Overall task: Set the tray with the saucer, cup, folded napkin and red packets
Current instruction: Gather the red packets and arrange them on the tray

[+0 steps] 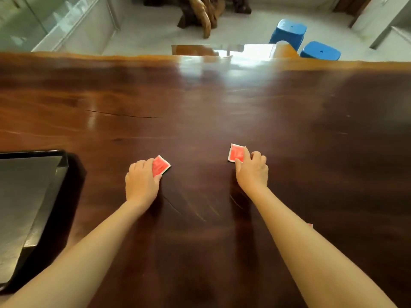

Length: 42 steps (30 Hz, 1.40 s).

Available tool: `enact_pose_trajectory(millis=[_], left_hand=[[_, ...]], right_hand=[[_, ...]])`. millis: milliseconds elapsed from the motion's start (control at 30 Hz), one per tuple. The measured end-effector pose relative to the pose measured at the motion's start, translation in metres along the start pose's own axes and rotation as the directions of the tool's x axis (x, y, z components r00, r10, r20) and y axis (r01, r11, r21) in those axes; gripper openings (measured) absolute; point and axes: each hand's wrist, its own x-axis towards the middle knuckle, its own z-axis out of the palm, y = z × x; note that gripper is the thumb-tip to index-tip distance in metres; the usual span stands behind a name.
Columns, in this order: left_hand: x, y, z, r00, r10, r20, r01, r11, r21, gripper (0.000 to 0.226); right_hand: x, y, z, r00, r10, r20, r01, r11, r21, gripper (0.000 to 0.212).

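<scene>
Two packets are in your grip, the left packet (162,166) and the right packet (235,153), both red and both low on the table (200,103). Your left hand (142,183) sits just left of centre with its knuckles up. Its fingers curl over the near-left part of the left packet and the thumb tucks against the near edge, so the hold is a pinch. That packet lies at a slant, one corner pointing away to the right, and its far-right half shows past the fingers.

Your right hand (252,172) is well apart from the left and a little farther out on the table. Its fingers are bent and close together, and thumb and forefinger close on the near-right corner of the right packet. Most of that packet (red face, thin pale edge) shows to the left of the knuckles. You cannot tell from this view whether either packet is lifted or flat on the wood.

The tray (20,196) is dark with raised walls. It stands on the near side of the table at the left edge of the view, well to the left of your left hand, and its left part runs out of the picture. Neither packet touches it.

A bit of red (309,225) peeks from behind your right forearm, too little of it to name.

Beyond the table's far edge, a blue stool (288,32) stands on the pale floor (155,30) at the right, with a second stool (320,51) just beside it. A gnarled wooden piece (200,14) stands at top centre, and a glass case (66,23) at top left.
</scene>
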Motion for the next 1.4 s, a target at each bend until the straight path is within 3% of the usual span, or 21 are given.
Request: enact_pose_trajectory(millis=[133, 333, 533, 633, 767, 900, 967, 1067, 1200, 1300, 1400], left_hand=[[-0.012, 0.001, 0.005, 0.998, 0.065, -0.013, -0.065, 0.993, -0.093, 0.055], [-0.050, 0.023, 0.018, 0.973, 0.227, 0.025, -0.219, 0.959, -0.181, 0.062], [-0.085, 0.041, 0.025, 0.961, 0.276, 0.033, -0.263, 0.940, -0.220, 0.066], [-0.098, 0.045, 0.029, 0.964, 0.265, 0.019, -0.256, 0.947, -0.195, 0.064], [-0.105, 0.043, 0.033, 0.969, 0.245, -0.013, -0.240, 0.938, -0.248, 0.060], [-0.107, 0.035, 0.035, 0.968, 0.251, -0.022, -0.245, 0.916, -0.318, 0.059], [-0.107, 0.031, 0.035, 0.966, 0.260, -0.009, -0.247, 0.907, -0.341, 0.061], [-0.107, 0.028, 0.033, 0.961, 0.275, 0.005, -0.253, 0.890, -0.380, 0.069], [-0.109, 0.026, 0.034, 0.963, 0.268, -0.008, -0.243, 0.861, -0.448, 0.080], [-0.110, 0.025, 0.034, 0.962, 0.273, -0.011, -0.247, 0.853, -0.460, 0.081], [-0.109, 0.025, 0.034, 0.954, 0.300, -0.023, -0.280, 0.857, -0.432, 0.075]], right_hand=[[0.009, 0.002, 0.017, 0.995, -0.066, -0.073, 0.058, 0.992, -0.111, 0.046], [-0.007, 0.013, 0.030, 0.938, -0.274, -0.214, 0.277, 0.961, -0.016, 0.012], [-0.042, 0.030, 0.022, 0.858, -0.448, -0.251, 0.469, 0.882, 0.032, 0.008], [-0.065, 0.028, 0.023, 0.888, -0.397, -0.231, 0.434, 0.890, 0.138, 0.013], [-0.074, 0.017, 0.027, 0.960, -0.222, -0.168, 0.261, 0.929, 0.263, 0.024], [-0.070, 0.006, 0.025, 1.000, -0.026, 0.002, 0.021, 0.858, 0.514, 0.038], [-0.069, 0.006, 0.021, 0.999, 0.002, 0.046, -0.027, 0.826, 0.563, 0.039], [-0.070, 0.011, 0.011, 0.997, -0.064, 0.050, 0.017, 0.762, 0.648, 0.022], [-0.080, 0.003, -0.003, 0.947, -0.297, 0.125, 0.076, 0.584, 0.808, 0.024], [-0.085, -0.016, 0.004, 0.871, -0.456, 0.184, 0.197, 0.666, 0.720, 0.025], [-0.084, -0.028, 0.016, 0.864, -0.481, 0.151, 0.317, 0.751, 0.579, 0.021]])
